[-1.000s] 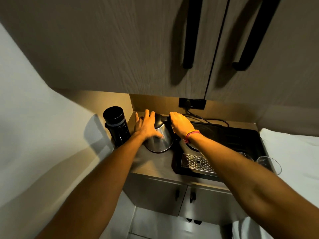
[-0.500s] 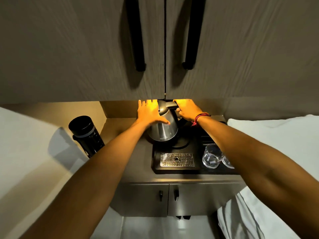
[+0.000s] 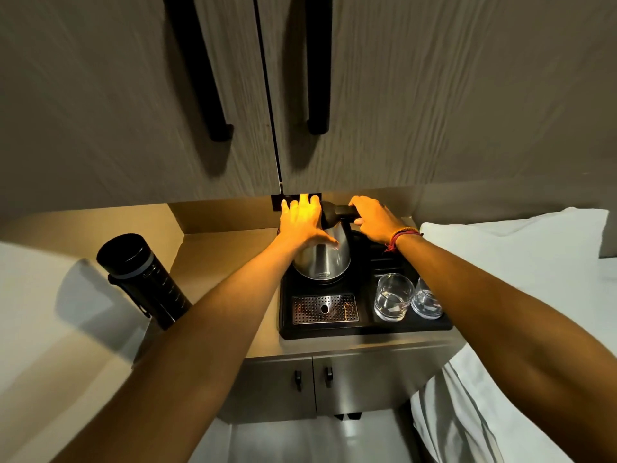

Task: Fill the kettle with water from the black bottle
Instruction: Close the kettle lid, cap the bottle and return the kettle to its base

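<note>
Since a second ago, your kettle (image 3: pixel 322 259) has shifted from the bare desk (image 3: pixel 213 259) onto the black tray (image 3: pixel 367 324). One black bottle (image 3: pixel 143 279) stands capped at far left, its base hidden by your forearm. Your left hand (image 3: pixel 302 222) lies flat on the kettle's steel side; your right hand (image 3: pixel 375 218) is clamped on its black handle. Two empty glasses (image 3: pixel 392 297) sit at the tray's right, the farther one partly cut off by your right arm.

we list: silver kettle (image 3: pixel 322 259) with black handle; black bottle (image 3: pixel 143 279), grey band; black tray (image 3: pixel 364 324); perforated silver grate (image 3: pixel 324 309); clear glasses (image 3: pixel 392 297); red wristband (image 3: pixel 402 236).
</note>
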A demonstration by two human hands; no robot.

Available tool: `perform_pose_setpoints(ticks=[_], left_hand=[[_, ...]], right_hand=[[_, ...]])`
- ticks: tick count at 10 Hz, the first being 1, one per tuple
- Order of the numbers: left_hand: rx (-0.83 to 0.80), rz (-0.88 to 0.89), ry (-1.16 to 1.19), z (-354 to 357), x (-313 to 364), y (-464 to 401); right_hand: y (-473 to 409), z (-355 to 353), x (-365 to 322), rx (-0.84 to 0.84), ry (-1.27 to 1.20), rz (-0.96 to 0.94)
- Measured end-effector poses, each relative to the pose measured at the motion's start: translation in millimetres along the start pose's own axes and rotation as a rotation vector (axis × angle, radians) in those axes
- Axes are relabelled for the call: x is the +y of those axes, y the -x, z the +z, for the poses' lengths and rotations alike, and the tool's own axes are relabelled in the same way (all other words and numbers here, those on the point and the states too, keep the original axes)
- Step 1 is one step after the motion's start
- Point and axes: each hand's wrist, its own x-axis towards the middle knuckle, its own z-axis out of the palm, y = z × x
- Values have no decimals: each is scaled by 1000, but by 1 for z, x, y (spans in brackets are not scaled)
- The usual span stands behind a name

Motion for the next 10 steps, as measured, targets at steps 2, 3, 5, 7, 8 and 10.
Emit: perform_pose_setpoints(ticks=[2,3,5,7,8,10], left_hand=[[75,24,-15,13,-8,15],[180,54,-43,30,-21,32],[248,81,-102,49,-24,50],[220,51,-99,52,-17,57],[187,21,-105,52,-13,56],[164,44,-180,27,-11,61]], right_hand=[[11,15,8,93,-124,74],[30,34,18,191,39,99],[45,47,16,253,225,26],[43,44,11,268,323,-14],[42,43,9,240,348,-19],[59,28,-15,208,398,-31]])
